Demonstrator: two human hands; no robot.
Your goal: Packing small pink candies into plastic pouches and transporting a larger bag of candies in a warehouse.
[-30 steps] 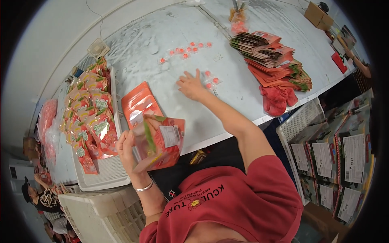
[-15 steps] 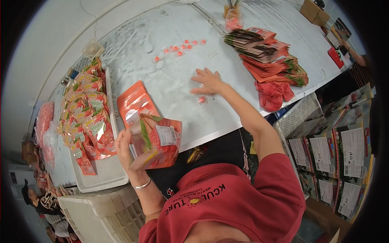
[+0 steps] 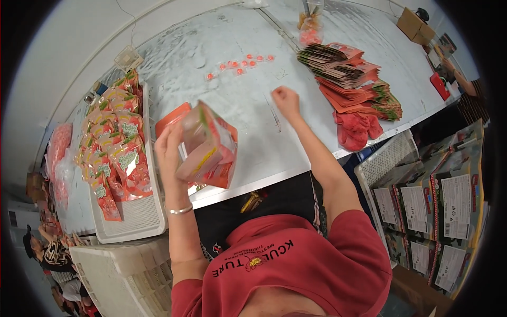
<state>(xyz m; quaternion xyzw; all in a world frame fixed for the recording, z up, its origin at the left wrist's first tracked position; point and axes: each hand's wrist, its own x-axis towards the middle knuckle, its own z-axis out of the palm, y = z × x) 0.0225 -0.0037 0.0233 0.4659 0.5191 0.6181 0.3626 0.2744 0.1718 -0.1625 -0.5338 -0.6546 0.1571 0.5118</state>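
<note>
Red pouch [image 3: 211, 153], gripped by the fingers of my left hand [image 3: 170, 148], tilts above the surface's [image 3: 259, 158] near edge; farther in, my right hand [image 3: 288, 103] has balled up, sweets there gone, likely palmed; other wrapped sweets [image 3: 240, 71] lie toward the far edge.

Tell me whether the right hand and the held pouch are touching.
Apart: the head view shows tabletop between the right hand and the held pouch.

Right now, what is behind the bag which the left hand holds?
An orange pouch lies on the table, far end showing. The held bag and left hand cover most of the rest.
</note>
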